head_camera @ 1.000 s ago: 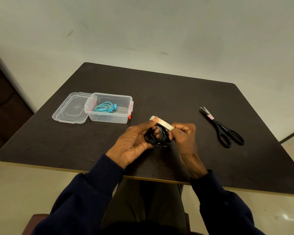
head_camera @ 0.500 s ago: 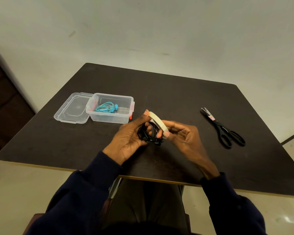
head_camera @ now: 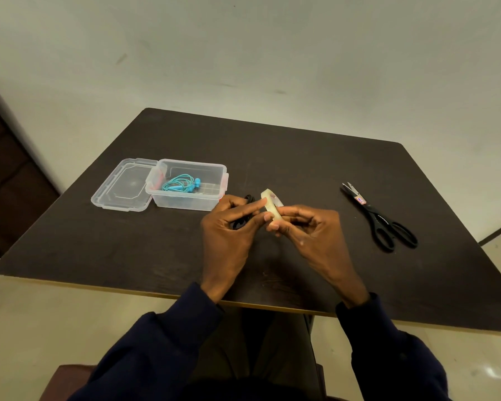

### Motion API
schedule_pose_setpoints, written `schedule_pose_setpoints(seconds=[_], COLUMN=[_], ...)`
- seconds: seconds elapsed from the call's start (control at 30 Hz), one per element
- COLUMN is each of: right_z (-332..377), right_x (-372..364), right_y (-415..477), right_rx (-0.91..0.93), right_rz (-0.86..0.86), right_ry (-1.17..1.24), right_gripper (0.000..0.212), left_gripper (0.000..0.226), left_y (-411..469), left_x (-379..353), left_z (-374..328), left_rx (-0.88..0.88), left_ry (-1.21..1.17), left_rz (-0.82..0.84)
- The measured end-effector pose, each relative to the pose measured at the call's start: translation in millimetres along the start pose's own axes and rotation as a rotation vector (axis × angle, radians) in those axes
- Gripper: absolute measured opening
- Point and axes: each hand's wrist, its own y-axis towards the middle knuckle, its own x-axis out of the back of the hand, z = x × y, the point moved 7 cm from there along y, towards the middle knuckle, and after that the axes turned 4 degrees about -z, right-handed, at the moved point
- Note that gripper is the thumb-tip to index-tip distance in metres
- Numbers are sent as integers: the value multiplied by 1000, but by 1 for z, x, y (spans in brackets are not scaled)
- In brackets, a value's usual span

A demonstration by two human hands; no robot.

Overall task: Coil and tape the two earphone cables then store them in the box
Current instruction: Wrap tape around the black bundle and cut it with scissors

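Lid (head_camera: 122, 186): clear plastic, lying flat on the dark desk (head_camera: 301, 157), touching the left wall of the box.
Box (head_camera: 214, 176): clear, open-topped, red clips at its ends, standing on the left half of the desk.
Turquoise earphones (head_camera: 181, 184): coiled loosely, lying inside the box towards its left side.
Left hand (head_camera: 229, 230): raised over the middle of the desk, fingers (head_camera: 250, 204) curled around the black earphone cable, with the forefinger stretched out to touch the tape roll.
Black earphone cable (head_camera: 248, 199): bunched in the left hand, mostly hidden; loops show above and between the fingers; whether it is taped cannot be told.
Tape roll (head_camera: 271, 204): pale, seen nearly edge-on, held between the two hands just right of the cable.
Right hand (head_camera: 313, 230): fingertips pinched on the lower end of the tape roll, remaining fingers bent loosely beneath.
Scissors (head_camera: 379, 218): black-handled, blades closed and pointing away to the left, lying on the right of the desk, well apart from the hands.
Sleeves (head_camera: 162, 342): dark blue, reaching to both wrists at the near desk edge.
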Motion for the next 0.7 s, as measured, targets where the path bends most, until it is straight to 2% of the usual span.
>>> schedule_pose_setpoints(seconds=[0.17,0.47,0.57,0.7], right_z=[4,5,7,13], right_x=[1,-8,-6,-4], right_y=[-1,-1,-2,-5], right_rx=[51,21,42,136], right_rz=[8,-29,-66,-106], right_ry=[-58,-59,-100,-240], right_gripper=[28,27,28,34], left_gripper=[24,20,14,7], left_y=[3,4,7,9], left_x=[2,5,3,-2], left_z=[-3,2,1,6], left_rx=[-22,-117,-141,-82], left_ry=[-30,99,146,163], left_rz=[-20,-85,-33,57])
